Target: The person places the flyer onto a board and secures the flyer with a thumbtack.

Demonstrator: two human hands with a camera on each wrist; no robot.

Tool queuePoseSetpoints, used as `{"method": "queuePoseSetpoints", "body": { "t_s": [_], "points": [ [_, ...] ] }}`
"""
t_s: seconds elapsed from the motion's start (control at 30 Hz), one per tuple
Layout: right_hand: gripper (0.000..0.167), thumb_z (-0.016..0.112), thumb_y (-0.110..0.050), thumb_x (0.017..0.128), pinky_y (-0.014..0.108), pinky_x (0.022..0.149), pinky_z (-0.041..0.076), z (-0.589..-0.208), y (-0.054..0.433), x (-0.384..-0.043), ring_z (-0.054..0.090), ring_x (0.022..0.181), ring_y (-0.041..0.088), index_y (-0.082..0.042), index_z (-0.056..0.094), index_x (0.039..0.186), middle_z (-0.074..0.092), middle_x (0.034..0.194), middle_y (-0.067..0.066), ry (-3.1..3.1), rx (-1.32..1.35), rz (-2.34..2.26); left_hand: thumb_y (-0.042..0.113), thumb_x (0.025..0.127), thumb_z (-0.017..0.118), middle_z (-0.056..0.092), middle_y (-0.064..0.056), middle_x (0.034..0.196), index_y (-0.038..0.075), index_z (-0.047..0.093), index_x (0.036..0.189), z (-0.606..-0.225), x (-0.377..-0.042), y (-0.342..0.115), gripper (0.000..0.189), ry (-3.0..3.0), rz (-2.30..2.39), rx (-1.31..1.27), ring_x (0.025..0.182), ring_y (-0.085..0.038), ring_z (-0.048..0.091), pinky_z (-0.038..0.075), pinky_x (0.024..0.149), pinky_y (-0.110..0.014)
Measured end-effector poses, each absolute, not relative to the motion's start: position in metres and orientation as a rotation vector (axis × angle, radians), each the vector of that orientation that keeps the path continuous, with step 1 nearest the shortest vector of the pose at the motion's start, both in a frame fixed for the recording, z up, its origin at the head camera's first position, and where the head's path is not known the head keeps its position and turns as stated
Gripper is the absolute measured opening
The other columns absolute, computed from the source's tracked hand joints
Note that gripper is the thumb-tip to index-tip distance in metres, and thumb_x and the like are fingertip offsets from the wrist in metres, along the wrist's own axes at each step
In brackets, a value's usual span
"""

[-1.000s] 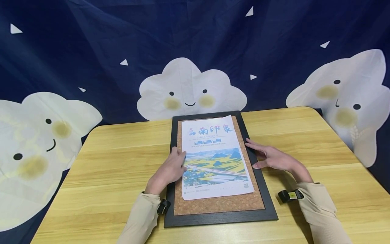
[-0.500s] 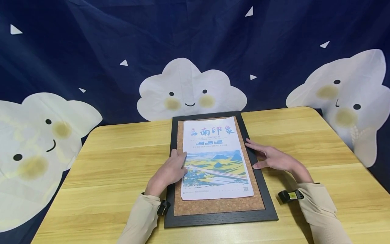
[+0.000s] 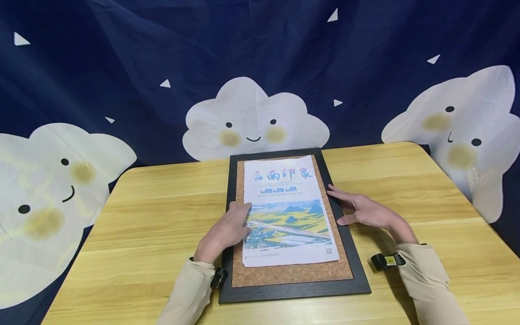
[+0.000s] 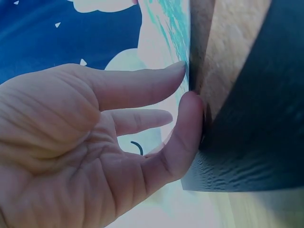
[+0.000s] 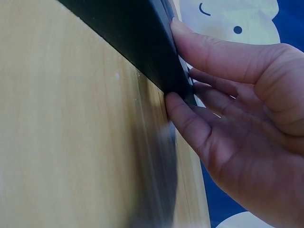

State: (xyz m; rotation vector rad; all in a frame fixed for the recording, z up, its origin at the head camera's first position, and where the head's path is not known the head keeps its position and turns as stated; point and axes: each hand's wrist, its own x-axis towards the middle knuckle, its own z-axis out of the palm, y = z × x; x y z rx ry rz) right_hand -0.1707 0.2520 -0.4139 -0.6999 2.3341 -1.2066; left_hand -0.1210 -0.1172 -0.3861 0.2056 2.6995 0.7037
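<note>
A poster (image 3: 286,194) with blue and pink lettering above a yellow-green landscape lies on a black-framed cork board (image 3: 292,288). In the head view it sits slightly askew, with bare cork showing around it. My left hand (image 3: 225,228) pinches its left edge about halfway up, reaching across the frame; the thumb (image 4: 156,84) shows close at the paper in the left wrist view. On the other side, my right hand (image 3: 367,211) holds the right rail of the frame, thumb and fingertips at its outer edge. In the right wrist view the black rail (image 5: 137,40) lies at those fingertips.
The wooden table (image 3: 154,225) extends to both sides of the board. Behind it hangs a dark blue curtain (image 3: 284,45) with smiling clouds, close to the board's far edge. Both wrists wear small black cameras.
The poster has shifted slightly to the right at its top and turned a little clockwise. My left hand has moved slightly right and toward me; the right hand and board stay still.
</note>
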Motion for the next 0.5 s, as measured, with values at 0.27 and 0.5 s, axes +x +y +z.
{"method": "queuePoseSetpoints", "body": {
  "t_s": [0.27,0.5],
  "points": [
    [0.089,0.081,-0.015,0.089,0.067,0.115,0.023,-0.4143,0.2520,-0.1707,0.011,0.152,0.053,0.006,0.031,0.159,0.011,0.169,0.028,2.335,-0.702,-1.206,-0.001,0.098,0.066,0.041,-0.027,0.132,-0.002,0.043,0.155,-0.3845,-0.1203,-0.1171,0.062,2.708,0.709,0.221,0.098,-0.031,0.053,0.048,0.073,-0.038],
    [0.089,0.080,-0.014,0.089,0.067,0.115,0.023,-0.4144,0.2519,-0.1705,0.010,0.152,0.053,0.006,0.030,0.159,0.010,0.169,0.028,2.325,-0.698,-1.214,0.003,0.095,0.073,0.037,-0.026,0.139,-0.003,0.048,0.152,-0.3864,-0.1203,-0.1169,0.062,2.811,0.639,0.246,0.108,-0.034,0.048,0.047,0.081,-0.042]
  ]
}}
